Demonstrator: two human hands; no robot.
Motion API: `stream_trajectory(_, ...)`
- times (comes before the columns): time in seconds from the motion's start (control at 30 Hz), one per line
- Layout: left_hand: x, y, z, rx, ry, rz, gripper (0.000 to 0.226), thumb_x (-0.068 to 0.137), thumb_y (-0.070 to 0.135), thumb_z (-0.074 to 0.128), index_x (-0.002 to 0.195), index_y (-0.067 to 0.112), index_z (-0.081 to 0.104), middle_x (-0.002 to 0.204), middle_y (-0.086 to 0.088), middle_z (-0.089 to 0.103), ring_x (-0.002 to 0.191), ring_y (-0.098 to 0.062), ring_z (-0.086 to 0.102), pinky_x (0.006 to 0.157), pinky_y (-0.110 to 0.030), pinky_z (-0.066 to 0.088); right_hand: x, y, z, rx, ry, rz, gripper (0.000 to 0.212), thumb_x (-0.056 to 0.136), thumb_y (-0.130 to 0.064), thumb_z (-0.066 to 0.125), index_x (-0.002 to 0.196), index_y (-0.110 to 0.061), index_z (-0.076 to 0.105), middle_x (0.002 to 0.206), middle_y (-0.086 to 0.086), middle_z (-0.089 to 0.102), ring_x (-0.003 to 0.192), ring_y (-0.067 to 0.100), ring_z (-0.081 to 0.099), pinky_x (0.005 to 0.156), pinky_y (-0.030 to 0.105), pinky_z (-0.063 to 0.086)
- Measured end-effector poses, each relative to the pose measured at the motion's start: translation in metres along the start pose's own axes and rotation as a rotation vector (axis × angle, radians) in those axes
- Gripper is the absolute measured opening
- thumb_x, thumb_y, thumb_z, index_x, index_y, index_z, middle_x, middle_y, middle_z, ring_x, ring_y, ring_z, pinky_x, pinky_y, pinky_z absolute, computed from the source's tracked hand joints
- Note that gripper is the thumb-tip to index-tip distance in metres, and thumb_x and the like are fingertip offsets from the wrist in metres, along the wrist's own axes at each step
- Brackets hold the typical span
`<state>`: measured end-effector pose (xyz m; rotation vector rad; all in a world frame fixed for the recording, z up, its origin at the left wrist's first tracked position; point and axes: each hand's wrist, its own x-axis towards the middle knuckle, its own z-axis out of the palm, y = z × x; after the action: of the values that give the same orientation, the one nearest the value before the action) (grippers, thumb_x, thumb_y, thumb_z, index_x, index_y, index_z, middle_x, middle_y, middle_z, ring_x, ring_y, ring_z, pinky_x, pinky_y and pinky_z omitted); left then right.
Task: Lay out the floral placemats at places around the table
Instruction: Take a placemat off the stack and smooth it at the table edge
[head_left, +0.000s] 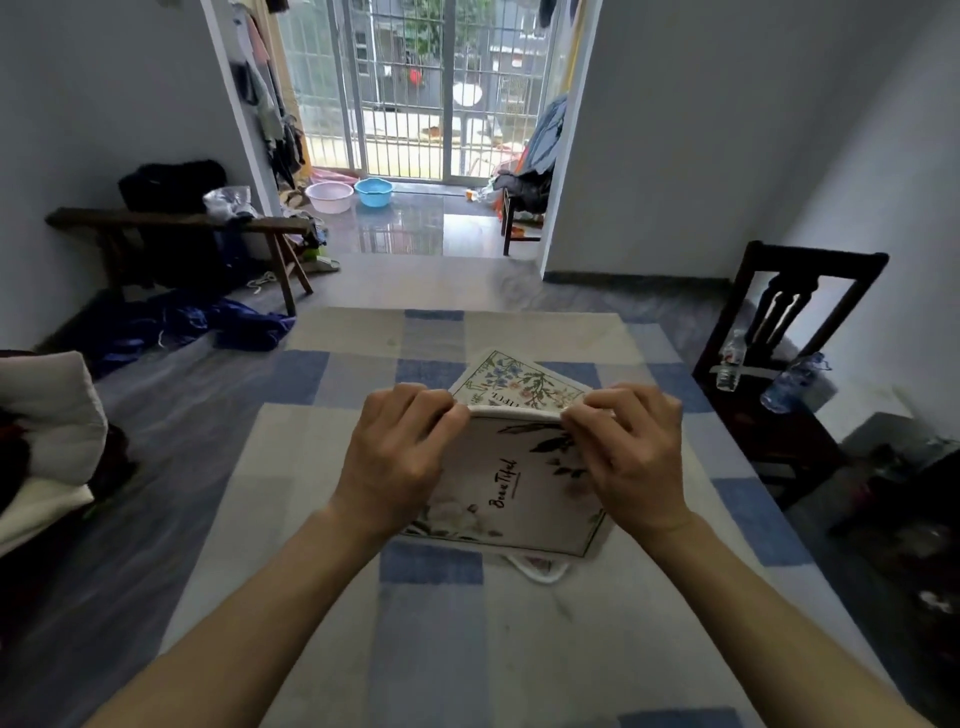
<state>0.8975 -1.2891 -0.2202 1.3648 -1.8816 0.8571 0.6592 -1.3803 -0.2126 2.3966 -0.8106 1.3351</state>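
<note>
Both hands are on the stack, dead centre of the frame! The left hand (400, 457) and right hand (628, 452) each pinch the far edge of the top placemat (519, 499), fingers curled over its white rim. That edge bows upward between them, so I'd call it light and floppy, best carried by two corners. A second placemat (519, 379) peeks out just beyond, flat on the checked tablecloth (431, 649). No place looks set yet.
</note>
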Motion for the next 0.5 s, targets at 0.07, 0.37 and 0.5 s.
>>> stream_trajectory(0.07,-0.002,0.01,-0.015,-0.003,-0.005,0.02,0.025,0.089,0.024,0.072,0.1,0.002,0.07,0.097,-0.015,0.068,0.086,-0.03,0.061,0.066,-0.04,0.045,-0.008,-0.008,-0.017,0.004,0.013,0.001,0.018,0.094,-0.025,0.065,0.089,-0.01,0.074,0.09,0.005,0.069,0.088,0.025,0.058,0.075,0.034,0.032)
stream_trajectory(0.37,-0.015,0.081,-0.077,0.046,-0.043,0.04,0.025,0.091,0.021,0.067,0.103,-0.001,0.068,0.101,-0.019,0.066,0.088,-0.031,0.057,0.071,-0.039,0.045,-0.045,-0.034,-0.091,0.054,0.011,0.083,0.007,0.086,-0.015,0.072,0.089,-0.01,0.075,0.089,0.009,0.068,0.082,0.028,0.06,0.063,0.041,0.042)
stream_trajectory(0.5,-0.028,0.124,-0.1,0.052,-0.052,0.034,0.028,0.094,0.027,0.061,0.105,0.001,0.065,0.102,-0.018,0.064,0.09,-0.03,0.056,0.07,-0.037,0.041,-0.076,-0.04,-0.123,0.085,0.004,0.13,0.009,0.089,-0.018,0.07,0.091,-0.011,0.074,0.091,0.008,0.068,0.082,0.028,0.06,0.064,0.042,0.041)
